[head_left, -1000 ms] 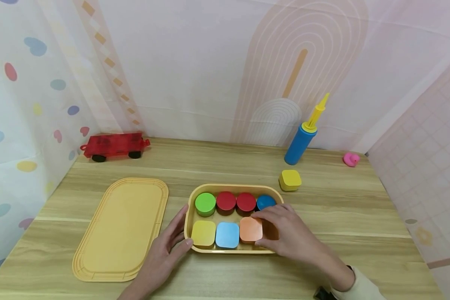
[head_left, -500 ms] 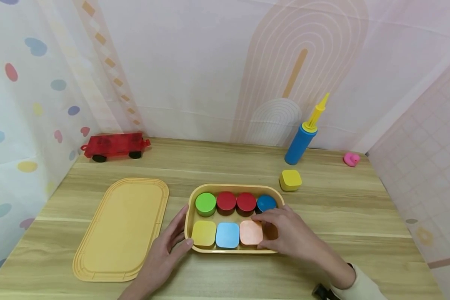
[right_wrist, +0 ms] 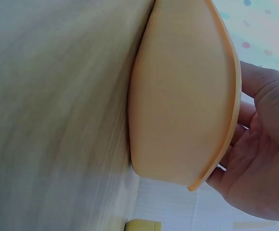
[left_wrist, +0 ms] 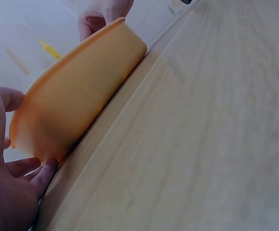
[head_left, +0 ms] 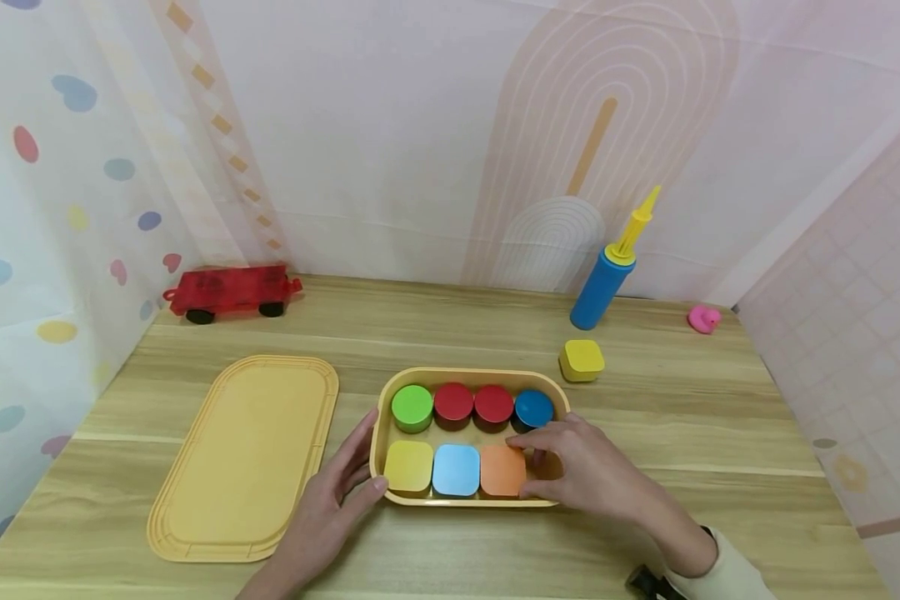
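Observation:
A yellow plastic box [head_left: 468, 502] stands on the table with a row of round pieces and a row of square blocks inside. My left hand [head_left: 337, 492] holds its left end, thumb at the rim and fingers along the outer wall. The orange block [head_left: 502, 471] sits in the front row, right of the light blue block [head_left: 456, 470] and the yellow block [head_left: 408, 467]. Over the box's right end, my right hand [head_left: 581, 467] pinches the orange block between fingertip and thumb. Behind lie the green [head_left: 412, 407], two red [head_left: 453, 404] and dark blue [head_left: 533, 408] round pieces.
Left of the box lies a flat yellow lid [head_left: 247, 458]. One more yellow block [head_left: 582, 360] stands behind the box on the right. Toward the back are a red toy car base [head_left: 231, 290], a blue and yellow hand pump [head_left: 603, 283] and a pink duck [head_left: 703, 318].
The orange block has come down and sits level with the front row in the box. My right hand has shifted slightly right. The left hand keeps its hold on the box.

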Demonstrator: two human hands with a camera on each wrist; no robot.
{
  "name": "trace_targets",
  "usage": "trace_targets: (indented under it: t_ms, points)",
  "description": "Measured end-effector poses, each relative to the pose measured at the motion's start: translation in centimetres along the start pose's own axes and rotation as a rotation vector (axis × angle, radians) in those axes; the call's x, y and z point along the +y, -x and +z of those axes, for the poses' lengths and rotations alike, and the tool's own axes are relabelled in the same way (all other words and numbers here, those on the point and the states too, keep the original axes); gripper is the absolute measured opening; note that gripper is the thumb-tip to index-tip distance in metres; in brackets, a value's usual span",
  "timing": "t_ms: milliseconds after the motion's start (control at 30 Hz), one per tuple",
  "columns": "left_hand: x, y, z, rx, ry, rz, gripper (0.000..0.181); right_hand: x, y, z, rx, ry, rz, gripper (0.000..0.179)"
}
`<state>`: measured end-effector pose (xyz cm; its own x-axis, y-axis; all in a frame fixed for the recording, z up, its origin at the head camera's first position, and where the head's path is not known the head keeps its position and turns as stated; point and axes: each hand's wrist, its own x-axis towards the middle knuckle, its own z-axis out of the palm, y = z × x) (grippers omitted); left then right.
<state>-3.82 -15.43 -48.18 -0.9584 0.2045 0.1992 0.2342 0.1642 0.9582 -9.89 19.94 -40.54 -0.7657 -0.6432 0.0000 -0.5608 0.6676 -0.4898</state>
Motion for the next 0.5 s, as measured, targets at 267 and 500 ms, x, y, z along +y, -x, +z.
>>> trace_targets:
  t_ms: [267,500]
  points:
    - [0.04,0.0,-0.01,-0.002,0.0,0.007,0.075,0.14,0.26,0.1,0.003,-0.006,-0.015,0.046]
    - [0.08,-0.01,0.04,0.001,0.001,0.002,0.075,0.23,0.3,0.02,0.001,-0.038,-0.003,0.044]
